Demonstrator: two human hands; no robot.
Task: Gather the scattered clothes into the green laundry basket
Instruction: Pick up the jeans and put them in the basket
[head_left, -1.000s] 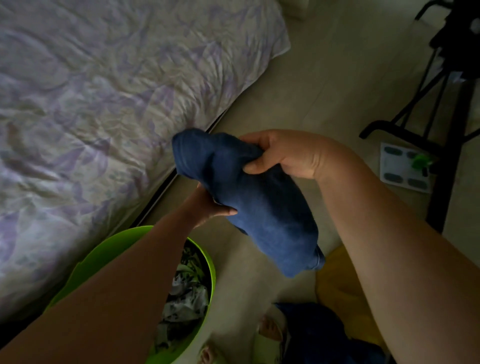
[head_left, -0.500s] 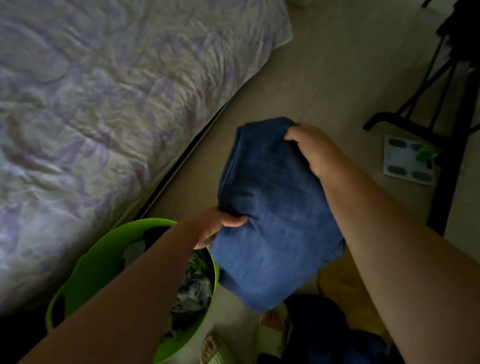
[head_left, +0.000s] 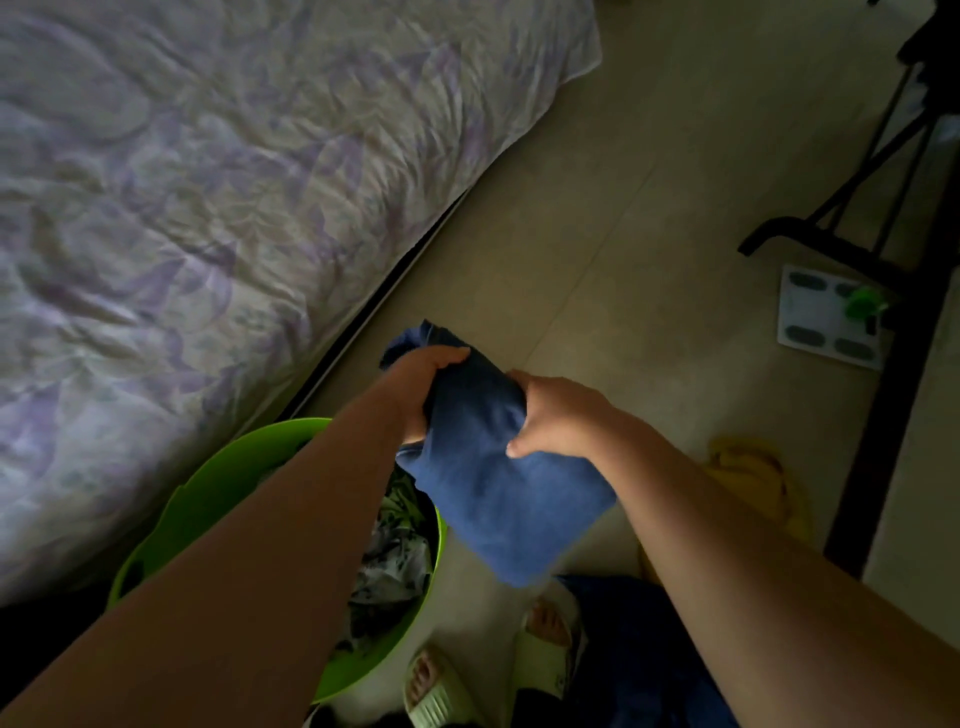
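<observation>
Lilac-patterned, crumpled cotton bedding (head_left: 208, 208) fills the left of the view, draped over a bed whose edge runs diagonally down to the pale tiled floor (head_left: 623, 182). Below it, at the lower left, a round bright green plastic laundry basket (head_left: 208, 483) is seen on the floor, partly hidden by the left forearm; a leaf-printed green and white garment (head_left: 389, 561) is already lying inside. Just right of the basket's rim — and above the floor rather than inside the basket — a folded blue denim garment (head_left: 498, 493) is held up between both hands. The left hand (head_left: 421, 389) is curled round its upper left edge, and the right hand (head_left: 556, 415) is clamped on its upper right side, thumb pressed against the cloth. Two feet in pale green slide sandals (head_left: 545, 654) are visible at the bottom edge. Further right, a crumpled yellow cloth (head_left: 753, 473) lies on the floor, and beyond it a white bathroom scale (head_left: 826, 317) sits beside a black metal rack frame (head_left: 893, 364).
</observation>
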